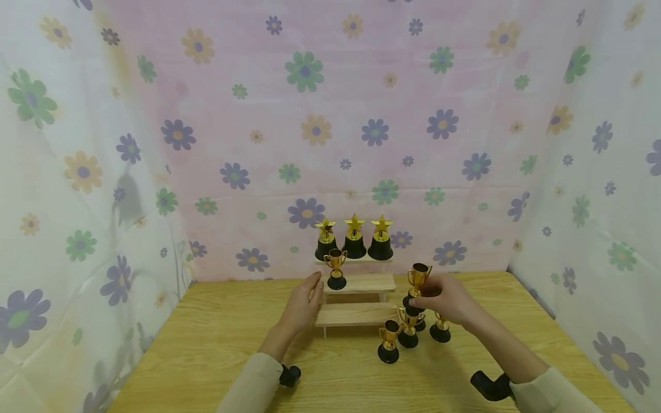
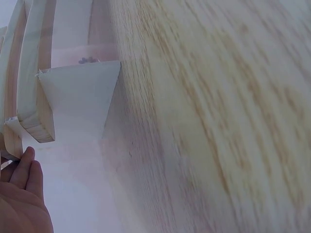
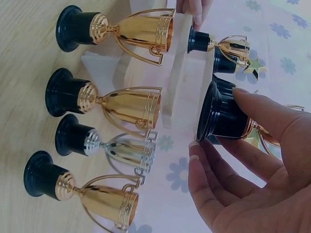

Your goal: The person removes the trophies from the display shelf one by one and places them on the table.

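My right hand (image 1: 446,298) pinches a gold cup trophy (image 1: 419,276) by its black base (image 3: 226,109), thumb on one side and fingers on the other. The trophy is upright in the head view, to the right of the wooden tiered stand (image 1: 356,314). My left hand (image 1: 302,301) holds the left end of the stand's middle step, its fingertips (image 2: 30,154) at the plank's end. Close to those fingertips, another gold cup trophy (image 1: 335,264) stands on the middle step.
Three star trophies (image 1: 354,238) line the top step. Several cup trophies stand on the table (image 1: 232,344) at the stand's right front, among them a gold one (image 1: 389,341) and a silver-looking one (image 3: 129,151). A flowered cloth (image 1: 341,115) encloses the back and sides.
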`<control>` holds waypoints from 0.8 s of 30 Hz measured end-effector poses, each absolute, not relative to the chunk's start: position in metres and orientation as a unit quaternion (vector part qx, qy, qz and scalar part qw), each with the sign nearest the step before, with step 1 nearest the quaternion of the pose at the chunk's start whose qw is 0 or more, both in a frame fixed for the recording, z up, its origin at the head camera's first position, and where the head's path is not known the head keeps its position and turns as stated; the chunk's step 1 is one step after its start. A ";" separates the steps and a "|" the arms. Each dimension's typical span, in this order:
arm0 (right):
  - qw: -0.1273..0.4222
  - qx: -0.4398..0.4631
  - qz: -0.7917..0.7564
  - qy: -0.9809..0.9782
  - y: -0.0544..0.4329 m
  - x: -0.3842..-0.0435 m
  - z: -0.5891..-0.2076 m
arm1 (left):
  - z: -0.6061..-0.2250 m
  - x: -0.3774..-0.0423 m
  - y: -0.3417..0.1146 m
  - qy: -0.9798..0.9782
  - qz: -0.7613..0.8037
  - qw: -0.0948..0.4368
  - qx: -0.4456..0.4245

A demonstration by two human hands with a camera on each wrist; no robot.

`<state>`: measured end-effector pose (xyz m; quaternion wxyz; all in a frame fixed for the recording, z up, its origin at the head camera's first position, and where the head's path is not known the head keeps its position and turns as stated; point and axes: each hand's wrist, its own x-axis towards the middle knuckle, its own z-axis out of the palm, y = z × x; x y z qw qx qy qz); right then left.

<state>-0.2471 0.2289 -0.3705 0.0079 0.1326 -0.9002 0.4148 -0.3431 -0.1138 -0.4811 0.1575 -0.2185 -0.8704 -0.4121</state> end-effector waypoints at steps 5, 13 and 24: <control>0.006 0.125 0.415 -0.901 0.235 -0.241 -0.373 | -0.481 -0.344 -0.115 -0.870 -0.412 0.156 -0.220; 0.002 0.117 0.407 -0.906 0.246 -0.230 -0.375 | -0.481 -0.342 -0.115 -0.870 -0.417 0.151 -0.215; -0.013 0.101 0.417 -0.903 0.260 -0.219 -0.390 | -0.480 -0.342 -0.114 -0.871 -0.416 0.152 -0.211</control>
